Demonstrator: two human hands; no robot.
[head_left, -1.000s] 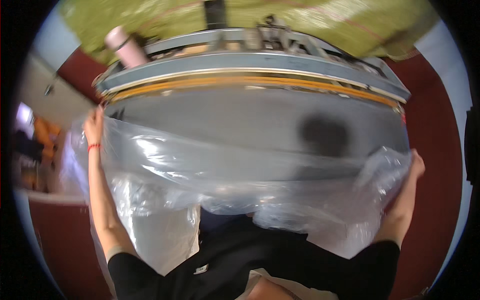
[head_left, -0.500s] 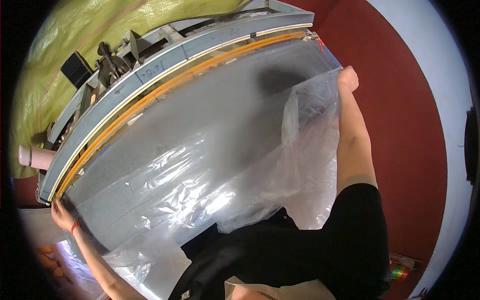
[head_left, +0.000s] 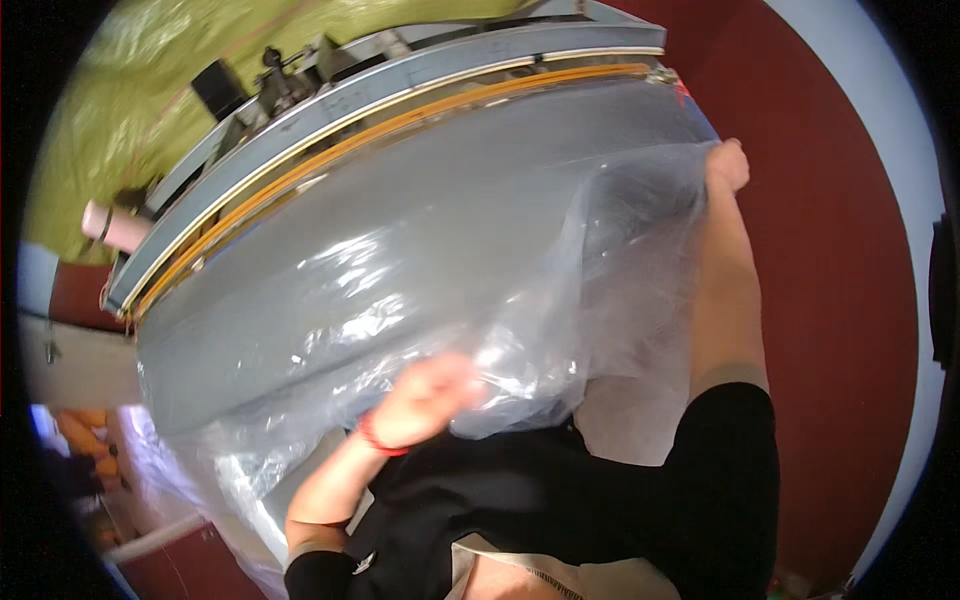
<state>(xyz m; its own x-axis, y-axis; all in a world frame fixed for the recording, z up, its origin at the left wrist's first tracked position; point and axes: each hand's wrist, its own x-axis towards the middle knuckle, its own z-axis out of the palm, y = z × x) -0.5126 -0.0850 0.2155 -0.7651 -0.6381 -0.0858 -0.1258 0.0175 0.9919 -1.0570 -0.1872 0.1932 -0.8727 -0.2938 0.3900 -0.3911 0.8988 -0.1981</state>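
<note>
A large sheet of clear plastic film [head_left: 355,275] lies over the long grey table surface [head_left: 440,190] and drapes down toward my body, creased and glinting. My right hand [head_left: 728,167] is closed at the table's right edge, pinching the film's corner there. From it the film hangs in loose folds [head_left: 640,240] along my right forearm. Close in front of my body, my left hand [head_left: 432,395], with a red band at the wrist, is over the film near its front part. Motion smears its fingers, so I cannot tell if they touch or hold the film.
Along the far side runs a grey metal frame [head_left: 420,70] with orange strips [head_left: 400,125] beside it. A pink bottle [head_left: 118,228] is near its left end, and a dark block [head_left: 218,88] stands behind. Yellow-green sheeting [head_left: 150,90] is at the back. Red floor [head_left: 830,330] lies right.
My left hand has left the table's far left corner and moved right and nearer to my body. My right hand stays at the right edge with the film. The view has shifted slightly.
</note>
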